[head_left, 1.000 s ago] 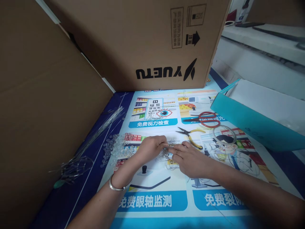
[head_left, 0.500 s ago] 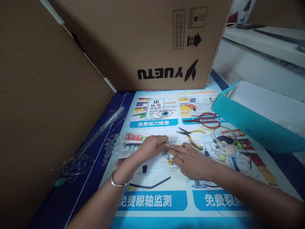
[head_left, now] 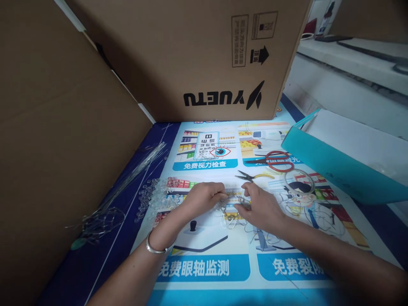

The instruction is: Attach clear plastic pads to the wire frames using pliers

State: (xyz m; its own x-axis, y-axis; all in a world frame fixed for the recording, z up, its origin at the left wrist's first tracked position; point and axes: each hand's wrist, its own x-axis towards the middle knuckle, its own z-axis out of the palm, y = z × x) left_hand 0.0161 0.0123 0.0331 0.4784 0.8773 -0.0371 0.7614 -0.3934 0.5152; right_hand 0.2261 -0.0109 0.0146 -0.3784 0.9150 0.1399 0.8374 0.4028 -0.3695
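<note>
My left hand (head_left: 205, 198) is closed in a pinch, with thin wire at its fingertips. A small tangle of bent wire loops (head_left: 230, 219) with beads hangs or lies just below those fingertips; its exact shape is too fine to make out. To the right, my right hand (head_left: 262, 209) has thumb and forefinger spread apart beside the wirework, and nothing shows gripped in it. Right behind it lie the yellow-handled pliers (head_left: 253, 176), partly covered by the hand. Clear beads (head_left: 159, 199) and some reddish beads (head_left: 172, 182) are scattered left of my left hand.
Red-handled scissors (head_left: 276, 161) and a coil of wire (head_left: 298, 182) lie beyond my right hand. A teal box (head_left: 338, 163) stands at right. Long wires (head_left: 134, 172) lie at left, by cardboard walls (head_left: 178, 55). A printed sheet (head_left: 207, 272) covers the table.
My right hand has drawn slightly back to the right from the left fingertips, and its thumb and forefinger have parted. The left hand stays almost in place, still pinching.
</note>
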